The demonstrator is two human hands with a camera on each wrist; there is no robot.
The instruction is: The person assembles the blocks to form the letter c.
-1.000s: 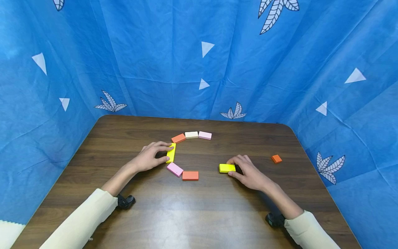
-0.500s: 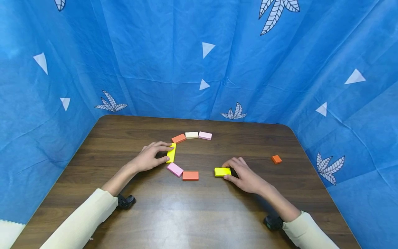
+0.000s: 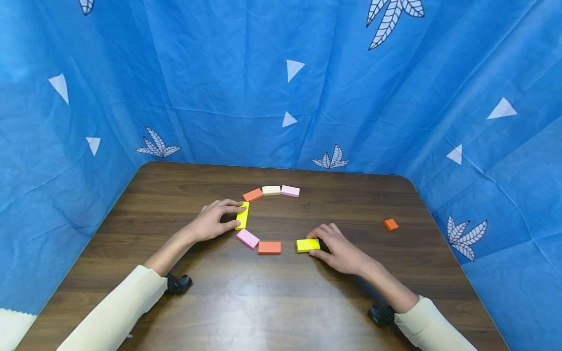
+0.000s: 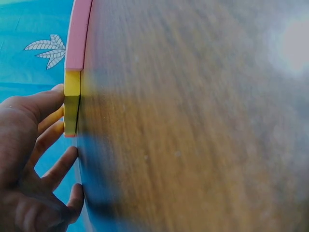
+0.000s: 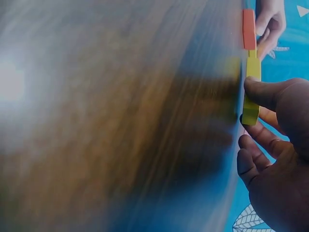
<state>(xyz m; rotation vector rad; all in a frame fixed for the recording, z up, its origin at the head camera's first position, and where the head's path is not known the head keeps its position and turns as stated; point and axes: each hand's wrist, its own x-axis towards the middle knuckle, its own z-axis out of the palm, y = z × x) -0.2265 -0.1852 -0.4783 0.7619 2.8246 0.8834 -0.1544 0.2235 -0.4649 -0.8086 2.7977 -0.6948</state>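
Around a flat yellow block at the left of the curved row, my left hand has its thumb at the near end and fingertips at the far end. That block meets a pink block in the left wrist view. Further right, my right hand pinches a second yellow block between thumb and fingers, low over the table. A short gap separates this block from an orange-red block on its left. In the right wrist view my right thumb presses the side of the yellow block.
Beyond the left hand, an orange block, a cream block and a pink block continue the curve. A smaller orange block lies alone at the right. Blue curtain surrounds the brown table.
My right hand has moved left and slightly nearer with the yellow block, narrowing the gap to the orange-red block. The left hand has stayed at its block.
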